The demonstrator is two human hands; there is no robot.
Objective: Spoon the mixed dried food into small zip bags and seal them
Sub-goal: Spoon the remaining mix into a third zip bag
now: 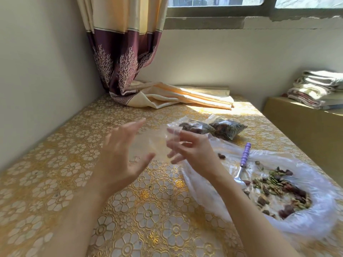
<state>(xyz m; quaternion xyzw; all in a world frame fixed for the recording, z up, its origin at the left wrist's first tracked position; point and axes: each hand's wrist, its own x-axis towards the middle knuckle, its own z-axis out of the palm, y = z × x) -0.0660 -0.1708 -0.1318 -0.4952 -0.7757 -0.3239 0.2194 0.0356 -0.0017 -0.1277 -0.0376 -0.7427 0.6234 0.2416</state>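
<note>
Head view: empty zip bag (148, 143) raised between left hand (120, 156), fingers spread, and right hand (191, 151), fingers inside its mouth, apparently to open it. Spoon (243, 164) parked beside dried mix (278, 188) on plastic sheet (315, 219). Two filled bags (213, 127) behind.

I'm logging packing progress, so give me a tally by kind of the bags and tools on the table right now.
Filled small zip bags: 2
Empty small zip bag, between the left hand and right hand: 1
Large plastic bag holding the loose dried food: 1
Purple-handled spoon: 1
Total: 5
</note>
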